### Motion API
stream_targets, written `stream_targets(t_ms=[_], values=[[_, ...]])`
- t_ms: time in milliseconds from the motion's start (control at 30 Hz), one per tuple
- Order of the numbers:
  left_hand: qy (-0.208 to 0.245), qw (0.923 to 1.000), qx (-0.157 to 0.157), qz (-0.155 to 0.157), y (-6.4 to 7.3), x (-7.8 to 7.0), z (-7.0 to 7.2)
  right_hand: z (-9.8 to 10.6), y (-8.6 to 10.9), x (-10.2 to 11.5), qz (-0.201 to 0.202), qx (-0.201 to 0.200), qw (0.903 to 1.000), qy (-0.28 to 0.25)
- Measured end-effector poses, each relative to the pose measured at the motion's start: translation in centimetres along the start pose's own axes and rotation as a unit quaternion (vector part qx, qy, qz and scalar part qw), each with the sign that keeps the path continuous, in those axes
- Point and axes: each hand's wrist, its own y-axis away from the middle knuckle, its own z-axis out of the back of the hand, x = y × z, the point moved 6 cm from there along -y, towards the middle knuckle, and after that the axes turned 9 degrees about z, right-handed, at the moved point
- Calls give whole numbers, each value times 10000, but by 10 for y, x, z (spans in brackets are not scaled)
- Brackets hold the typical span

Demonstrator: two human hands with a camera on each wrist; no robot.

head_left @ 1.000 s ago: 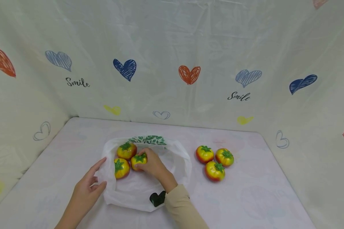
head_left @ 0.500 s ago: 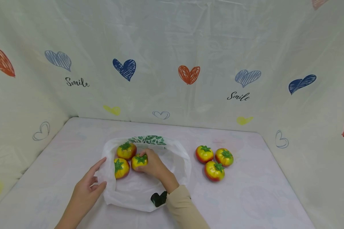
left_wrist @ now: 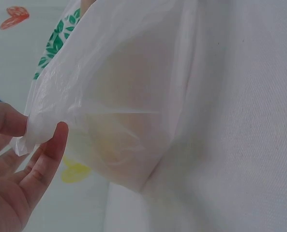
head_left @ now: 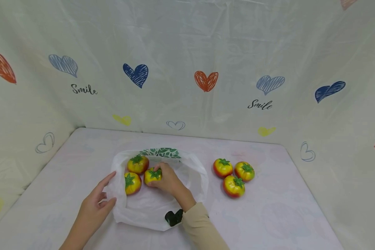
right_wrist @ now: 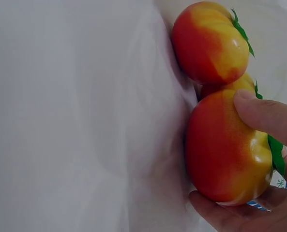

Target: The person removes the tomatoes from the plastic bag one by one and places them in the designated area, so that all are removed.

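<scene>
My right hand (head_left: 167, 178) grips a yellow-and-red toy tomato (right_wrist: 220, 150) with a green leafy top, inside a white plastic bag (head_left: 150, 220). In the right wrist view, the thumb lies over its side and the fingers curl beneath. Two like tomatoes, one behind (head_left: 138, 164) and one in front (head_left: 132, 184), lie left of it in the bag. My left hand (head_left: 95, 205) rests against the bag's left side, thumb and fingers spread apart. In the left wrist view, the bag's edge (left_wrist: 41, 116) lies between those fingertips (left_wrist: 61, 130); no firm pinch shows.
Right of the bag, three more tomatoes (head_left: 223, 168) (head_left: 245, 171) (head_left: 234, 186) sit together on the white-covered table (head_left: 275, 208). A pale curtain (head_left: 172, 45) with printed hearts stands behind and at both sides. A dark object (head_left: 174, 217) sits by the right cuff.
The right hand and the tomato it grips have shifted very slightly to the right inside the bag. The left hand and the other tomatoes look unmoved.
</scene>
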Motion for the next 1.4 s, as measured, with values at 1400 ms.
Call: stream_targets(t_ms=[1400], values=[[-32,9998,91,153,0,1,1,14,41,16,164,46,9998,96]])
